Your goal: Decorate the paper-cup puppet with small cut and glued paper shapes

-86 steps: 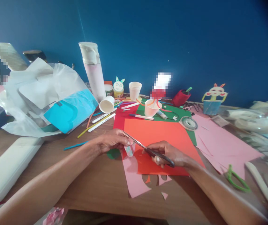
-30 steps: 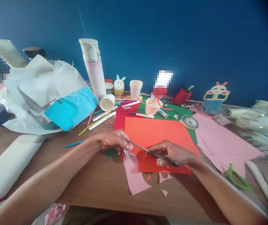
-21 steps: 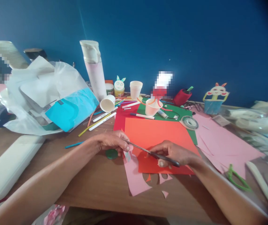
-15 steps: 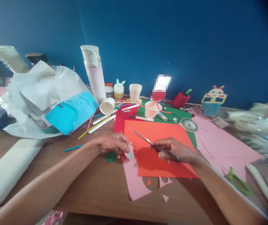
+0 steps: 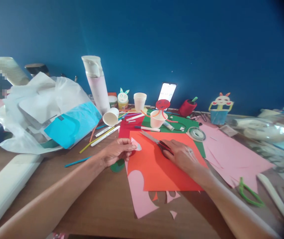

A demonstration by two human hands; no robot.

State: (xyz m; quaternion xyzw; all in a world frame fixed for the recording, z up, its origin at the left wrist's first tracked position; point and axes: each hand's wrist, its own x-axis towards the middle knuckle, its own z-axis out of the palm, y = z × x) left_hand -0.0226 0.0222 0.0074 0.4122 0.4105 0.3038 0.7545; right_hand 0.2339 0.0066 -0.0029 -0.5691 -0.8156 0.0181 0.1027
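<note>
My left hand (image 5: 117, 152) pinches a small pale pink paper cut-out (image 5: 137, 145) between thumb and fingertips, over the left edge of an orange paper sheet (image 5: 156, 176). Palm down over that sheet, my right hand (image 5: 183, 154) has its fingers around the dark handles of a pair of scissors (image 5: 153, 137). The blades point to the far left and stand slightly apart, with no paper between them. Part of the handles is hidden under the fingers. A green paper circle (image 5: 118, 166) lies below my left hand, and a cut pink sheet (image 5: 142, 200) sticks out under the orange one.
Behind the sheets stand a paper cup (image 5: 157, 120) with a red paper face, a lit phone (image 5: 167, 90) and a tape roll (image 5: 196, 133). Markers (image 5: 105, 136) lie left of them. A plastic bag (image 5: 42, 109) fills the left; a pink sheet (image 5: 238, 159) lies right.
My right hand has turned palm down and lowered the scissors towards the orange sheet. My left hand has turned the pink cut-out and raised it slightly. The view has shifted a little.
</note>
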